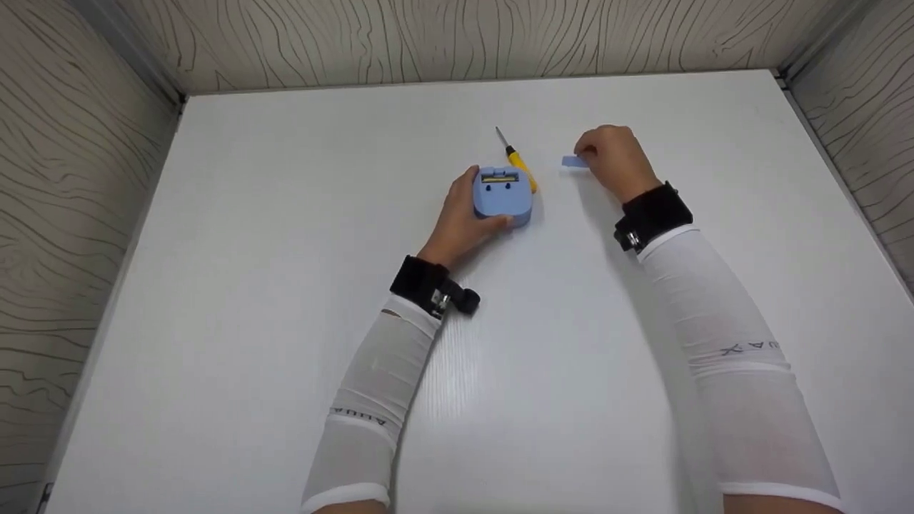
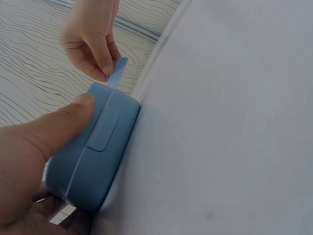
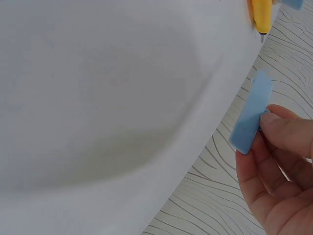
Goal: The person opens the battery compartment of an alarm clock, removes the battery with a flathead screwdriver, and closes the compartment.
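Note:
My left hand [image 1: 460, 219] grips a rounded blue plastic device [image 1: 503, 203] on the white table, thumb along its near side and fingers at its far left. A battery slot [image 1: 499, 178] lies exposed on its upper face, with two dark screws or holes below it. To the right, my right hand [image 1: 615, 160] pinches a small flat blue battery cover [image 3: 253, 112] between thumb and fingers, raised above the table and apart from the device. In the left wrist view the left thumb [image 2: 63, 122] presses the device's side; its slot is hidden there.
A yellow screwdriver [image 1: 520, 168] with a black collar lies just behind and right of the device, its tip pointing to the back. The white table [image 1: 271, 285] ends at wood-patterned panels [image 1: 457, 39] at the back and both sides.

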### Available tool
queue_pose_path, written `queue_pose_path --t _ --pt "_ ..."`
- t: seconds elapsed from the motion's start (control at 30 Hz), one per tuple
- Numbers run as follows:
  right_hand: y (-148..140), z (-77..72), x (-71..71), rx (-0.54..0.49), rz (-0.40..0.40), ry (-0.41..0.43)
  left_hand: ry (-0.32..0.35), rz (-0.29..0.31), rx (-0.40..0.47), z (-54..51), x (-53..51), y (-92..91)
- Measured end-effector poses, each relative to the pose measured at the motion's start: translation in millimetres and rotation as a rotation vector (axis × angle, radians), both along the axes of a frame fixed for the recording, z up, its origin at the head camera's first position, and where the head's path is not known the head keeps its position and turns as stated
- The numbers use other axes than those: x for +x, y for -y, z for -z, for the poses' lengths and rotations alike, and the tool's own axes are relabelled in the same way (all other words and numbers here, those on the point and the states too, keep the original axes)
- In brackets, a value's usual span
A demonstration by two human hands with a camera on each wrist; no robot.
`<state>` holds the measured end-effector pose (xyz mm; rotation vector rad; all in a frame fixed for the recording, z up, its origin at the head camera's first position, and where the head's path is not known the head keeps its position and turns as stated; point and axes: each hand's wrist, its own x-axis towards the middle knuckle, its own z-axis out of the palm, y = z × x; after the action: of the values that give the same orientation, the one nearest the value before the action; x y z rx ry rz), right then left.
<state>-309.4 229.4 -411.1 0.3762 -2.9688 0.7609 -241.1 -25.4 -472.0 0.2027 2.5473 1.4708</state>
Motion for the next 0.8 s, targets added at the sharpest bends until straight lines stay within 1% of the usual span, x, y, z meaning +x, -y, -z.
queue_pose_path --t 0.2,0.4,0.8 --pt "-10.4 -2.7 -0.7 -0.013 0.004 -0.021 -0.005 -0.005 0.0 0.7 0.2 -0.3" --pt "-22.8 -2.7 0.0 -0.009 0.024 -0.022 -0.002 -0.01 -0.005 1.0 -0.8 -2.4" --pt "-42.7 -3.5 0.1 0.04 0.079 0.013 -0.013 -0.008 0.004 0.2 -1.0 -1.8"
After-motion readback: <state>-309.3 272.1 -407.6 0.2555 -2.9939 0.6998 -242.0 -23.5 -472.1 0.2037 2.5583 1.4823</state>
